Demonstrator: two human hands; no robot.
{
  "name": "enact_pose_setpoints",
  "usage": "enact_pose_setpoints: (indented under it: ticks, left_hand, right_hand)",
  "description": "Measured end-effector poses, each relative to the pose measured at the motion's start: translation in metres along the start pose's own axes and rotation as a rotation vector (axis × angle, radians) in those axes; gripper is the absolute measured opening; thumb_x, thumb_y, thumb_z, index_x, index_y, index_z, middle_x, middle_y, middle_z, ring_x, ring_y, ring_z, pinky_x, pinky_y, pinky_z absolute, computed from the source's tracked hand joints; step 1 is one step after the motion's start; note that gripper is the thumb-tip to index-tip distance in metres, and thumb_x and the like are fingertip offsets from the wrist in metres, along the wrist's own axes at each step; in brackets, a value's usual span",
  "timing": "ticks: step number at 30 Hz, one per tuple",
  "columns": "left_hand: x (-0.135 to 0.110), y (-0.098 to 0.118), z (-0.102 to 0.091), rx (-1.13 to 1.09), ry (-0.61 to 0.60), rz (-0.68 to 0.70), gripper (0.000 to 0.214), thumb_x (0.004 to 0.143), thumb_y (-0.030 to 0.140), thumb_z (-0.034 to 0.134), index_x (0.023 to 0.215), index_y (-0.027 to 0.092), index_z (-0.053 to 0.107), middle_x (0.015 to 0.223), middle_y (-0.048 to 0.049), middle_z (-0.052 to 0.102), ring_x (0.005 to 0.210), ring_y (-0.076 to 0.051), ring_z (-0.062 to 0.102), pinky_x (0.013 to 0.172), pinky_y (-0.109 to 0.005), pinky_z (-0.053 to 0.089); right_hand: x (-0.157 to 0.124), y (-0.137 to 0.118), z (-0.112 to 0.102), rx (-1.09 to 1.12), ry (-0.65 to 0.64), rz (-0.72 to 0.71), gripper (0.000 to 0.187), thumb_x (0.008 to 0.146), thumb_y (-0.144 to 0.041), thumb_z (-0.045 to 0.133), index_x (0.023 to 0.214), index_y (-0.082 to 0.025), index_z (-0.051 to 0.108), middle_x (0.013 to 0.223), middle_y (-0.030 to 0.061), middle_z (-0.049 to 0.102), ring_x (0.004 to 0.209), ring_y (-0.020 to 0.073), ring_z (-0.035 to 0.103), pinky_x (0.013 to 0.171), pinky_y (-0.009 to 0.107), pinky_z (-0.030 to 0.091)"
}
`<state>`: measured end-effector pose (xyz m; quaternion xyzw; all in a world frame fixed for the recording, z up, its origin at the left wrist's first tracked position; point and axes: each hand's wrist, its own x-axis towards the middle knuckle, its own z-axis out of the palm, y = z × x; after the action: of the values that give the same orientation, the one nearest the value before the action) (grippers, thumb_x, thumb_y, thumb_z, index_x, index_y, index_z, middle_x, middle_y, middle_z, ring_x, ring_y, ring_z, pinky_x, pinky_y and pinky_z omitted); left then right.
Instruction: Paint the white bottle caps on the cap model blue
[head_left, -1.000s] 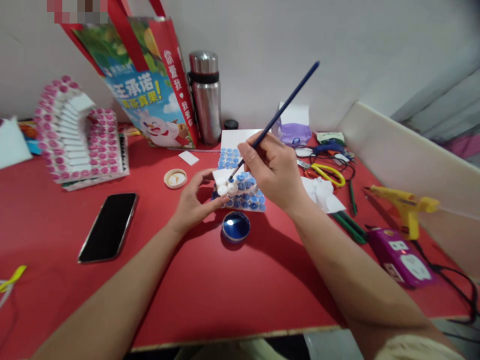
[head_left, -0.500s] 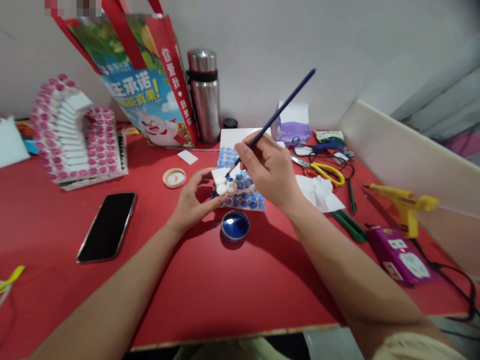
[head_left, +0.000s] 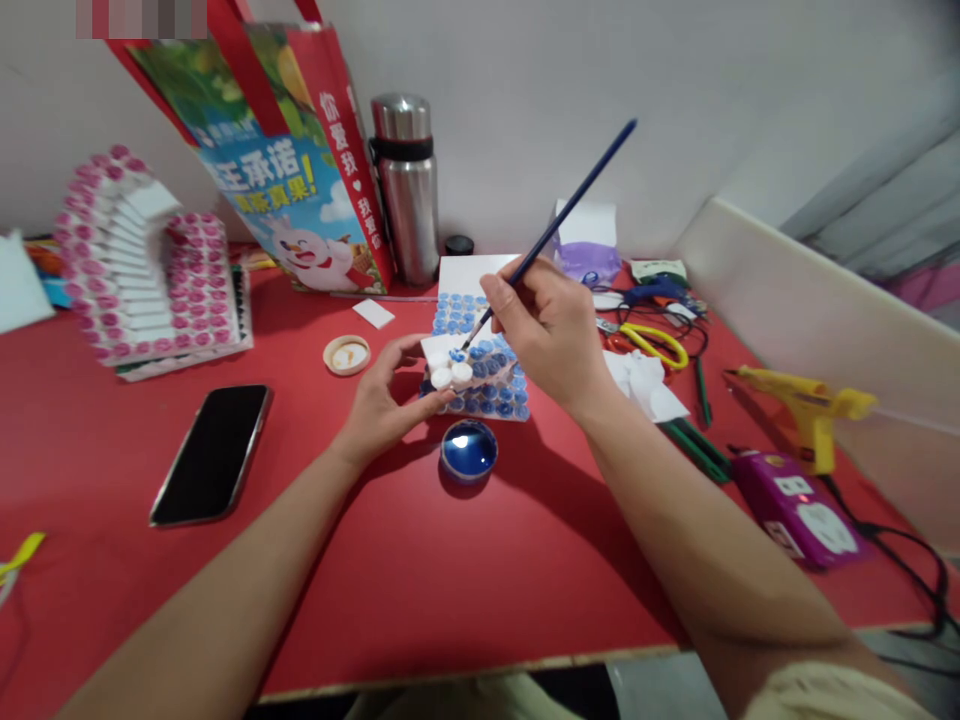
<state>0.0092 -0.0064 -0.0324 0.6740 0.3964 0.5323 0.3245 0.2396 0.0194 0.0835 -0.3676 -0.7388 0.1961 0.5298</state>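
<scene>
Between the thumb and fingers of my right hand (head_left: 551, 325) is a dark blue paintbrush (head_left: 574, 205), its tip close to a partly blue rosette. My left hand (head_left: 386, 405) grips the left side of a white craft piece (head_left: 442, 350) covered in small round rosettes. Many rosettes (head_left: 491, 360) on it are blue, while a few near my left thumb (head_left: 451, 376) are white. Just in front of the piece stands a small round pot of blue paint (head_left: 469, 450). Behind it lies a white board (head_left: 480, 272) with rows of blue rosettes.
On the left are a phone (head_left: 214, 455), a round lid (head_left: 346, 355) and a pink-rosette model (head_left: 150, 280). A shopping bag (head_left: 300, 190) and steel flask (head_left: 409, 190) stand behind. To the right lie scissors (head_left: 656, 345), crumpled tissue (head_left: 641, 385), a yellow glue gun (head_left: 814, 405) and a purple power strip (head_left: 799, 510).
My right hand has shifted slightly right, lifting the brush tip a little up and away from the rosette. My left hand keeps its grip on the piece.
</scene>
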Motion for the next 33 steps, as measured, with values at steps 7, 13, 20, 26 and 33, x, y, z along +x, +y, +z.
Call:
enact_pose_setpoints:
  ticks: [7,13,20,26,33]
  left_hand:
    - [0.0001,0.0001,-0.0002,0.003,0.003,-0.004,0.070,0.090,0.058,0.102,0.146,0.027,0.075,0.142,-0.0126,0.082,0.133,-0.034,0.078,0.116,-0.052,0.061]
    - [0.0002,-0.0018,-0.0015,0.008,-0.007,-0.020,0.072,0.089,0.059,0.102,0.148,0.028,0.074,0.144,-0.0134,0.082,0.136,-0.035,0.077,0.119,-0.055,0.059]
    - [0.0010,-0.0021,-0.0017,0.010,-0.010,-0.029,0.075,0.089,0.064,0.100,0.148,0.027,0.074,0.144,-0.0143,0.082,0.136,-0.036,0.076,0.120,-0.055,0.058]
    - [0.0000,-0.0015,-0.0021,0.002,-0.012,-0.035,0.075,0.089,0.063,0.101,0.149,0.027,0.073,0.145,-0.0137,0.081,0.137,-0.036,0.076,0.121,-0.055,0.057]
    - [0.0008,-0.0010,-0.0019,0.009,-0.008,-0.033,0.076,0.088,0.065,0.100,0.148,0.027,0.073,0.145,-0.0137,0.081,0.135,-0.035,0.076,0.119,-0.054,0.059]
  right_hand:
    - [0.0013,-0.0042,-0.0049,-0.071,-0.037,0.032,0.030,0.118,-0.042,0.066,0.094,-0.025,0.061,0.074,-0.0046,0.063,0.063,0.0120,0.058,0.066,0.033,0.044]
    - [0.0015,-0.0063,-0.0055,-0.081,-0.039,0.030,0.030,0.117,-0.040,0.067,0.091,-0.026,0.061,0.073,-0.0043,0.063,0.063,0.0126,0.059,0.064,0.033,0.043]
    - [0.0012,-0.0071,-0.0043,-0.077,-0.037,0.031,0.027,0.116,-0.034,0.067,0.091,-0.026,0.060,0.073,-0.0048,0.062,0.063,0.0122,0.058,0.065,0.033,0.043]
    - [0.0011,-0.0026,-0.0037,-0.064,-0.030,0.018,0.032,0.119,-0.043,0.067,0.092,-0.026,0.061,0.076,-0.0040,0.063,0.064,0.0126,0.060,0.066,0.034,0.044]
    - [0.0006,-0.0027,-0.0008,0.031,-0.036,0.037,0.043,0.117,-0.061,0.068,0.093,-0.026,0.062,0.078,-0.0029,0.066,0.068,0.0139,0.063,0.068,0.035,0.048]
